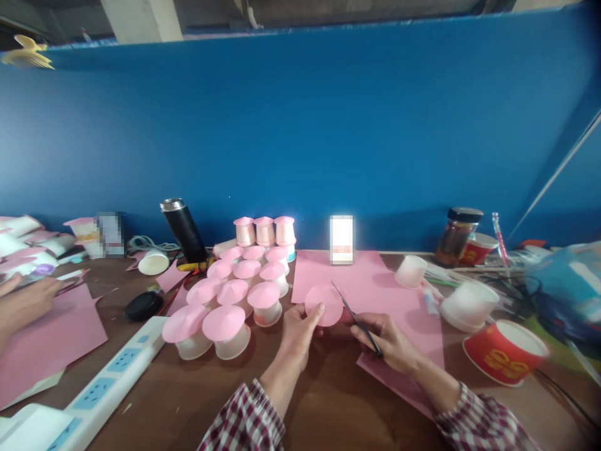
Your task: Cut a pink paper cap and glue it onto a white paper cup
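Between thumb and fingers, my left hand [304, 326] grips a pink paper circle [323, 305]. A pair of scissors [359, 322] sits in my right hand [387, 341], its blades pointing up and left beside the circle's right edge. Large pink paper sheets [410, 316] lie on the table behind and beneath my right hand. Left of my hands stand rows of paper cups [227, 338], each topped with a shallow pink paper cone [223, 322].
A power strip [103, 382], a black bottle [183, 228] and a black lid [143, 305] stand left. A co-worker's hand [28, 300] is at far left. Right are white cups [469, 304], a red cup [504, 352] and a jar [457, 238]. A blue partition [300, 125] rises behind.
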A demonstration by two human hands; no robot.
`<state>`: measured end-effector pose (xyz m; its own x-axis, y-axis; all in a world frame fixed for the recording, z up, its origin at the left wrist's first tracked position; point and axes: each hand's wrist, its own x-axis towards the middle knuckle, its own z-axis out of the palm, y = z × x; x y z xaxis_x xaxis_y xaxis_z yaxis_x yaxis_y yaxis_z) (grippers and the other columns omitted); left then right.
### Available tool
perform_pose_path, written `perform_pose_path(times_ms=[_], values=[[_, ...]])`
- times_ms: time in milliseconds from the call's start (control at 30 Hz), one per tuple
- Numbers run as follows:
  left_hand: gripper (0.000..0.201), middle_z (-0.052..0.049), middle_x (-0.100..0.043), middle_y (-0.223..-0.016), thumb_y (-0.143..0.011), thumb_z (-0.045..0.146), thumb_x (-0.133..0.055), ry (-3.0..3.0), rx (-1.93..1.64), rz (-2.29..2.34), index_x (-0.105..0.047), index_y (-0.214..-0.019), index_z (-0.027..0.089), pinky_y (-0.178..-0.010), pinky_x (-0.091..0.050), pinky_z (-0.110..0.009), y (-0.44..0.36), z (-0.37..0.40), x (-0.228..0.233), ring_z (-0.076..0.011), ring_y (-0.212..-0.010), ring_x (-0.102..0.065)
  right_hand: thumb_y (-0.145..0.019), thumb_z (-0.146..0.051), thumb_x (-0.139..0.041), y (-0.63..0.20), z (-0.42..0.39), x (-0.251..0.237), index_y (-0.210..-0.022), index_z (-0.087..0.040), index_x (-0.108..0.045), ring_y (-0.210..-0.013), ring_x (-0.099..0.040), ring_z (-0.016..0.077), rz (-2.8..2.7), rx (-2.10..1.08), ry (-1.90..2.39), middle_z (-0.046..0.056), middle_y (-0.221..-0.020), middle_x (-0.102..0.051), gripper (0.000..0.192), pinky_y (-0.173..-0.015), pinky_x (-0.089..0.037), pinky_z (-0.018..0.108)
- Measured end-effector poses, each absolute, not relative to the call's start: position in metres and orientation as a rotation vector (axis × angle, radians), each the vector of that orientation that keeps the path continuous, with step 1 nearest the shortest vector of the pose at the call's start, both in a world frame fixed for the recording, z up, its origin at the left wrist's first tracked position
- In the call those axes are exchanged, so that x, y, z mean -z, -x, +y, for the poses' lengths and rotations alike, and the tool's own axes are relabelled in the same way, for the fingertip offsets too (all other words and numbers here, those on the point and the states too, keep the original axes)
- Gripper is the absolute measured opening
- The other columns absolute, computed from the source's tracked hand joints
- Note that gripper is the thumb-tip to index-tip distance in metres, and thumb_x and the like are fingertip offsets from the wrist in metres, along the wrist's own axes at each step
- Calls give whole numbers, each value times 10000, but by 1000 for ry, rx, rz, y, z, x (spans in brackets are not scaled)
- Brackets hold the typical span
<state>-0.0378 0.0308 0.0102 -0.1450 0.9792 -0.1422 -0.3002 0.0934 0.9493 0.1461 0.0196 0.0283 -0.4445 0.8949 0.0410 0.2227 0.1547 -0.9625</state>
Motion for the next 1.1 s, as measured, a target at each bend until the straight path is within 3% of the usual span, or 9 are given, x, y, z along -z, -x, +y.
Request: perform_pose_path(times_ms=[367, 1100], values=[[369, -54, -629, -616, -623, 425, -751, -814, -1372, 1168, -664, -716, 78, -419, -383, -184, 38, 30, -12, -98, -508, -532, -843, -479, -539, -145, 19, -28, -800, -118, -610, -486, -363, 74, -1784, -1319, 1078, -46, -541, -403, 370, -444, -316, 197], [359, -58, -655, -617, -608, 429, -758, -808, -1381, 1136, -670, -696, 92, -447, -395, -198, 37, 30, -9, -112, -521, -554, -818, -503, -563, -143, 18, -32, -923, -100, -645, -503, -434, 92, -1762, -1334, 1101, -22, -572, -468, 424, -459, -363, 206]])
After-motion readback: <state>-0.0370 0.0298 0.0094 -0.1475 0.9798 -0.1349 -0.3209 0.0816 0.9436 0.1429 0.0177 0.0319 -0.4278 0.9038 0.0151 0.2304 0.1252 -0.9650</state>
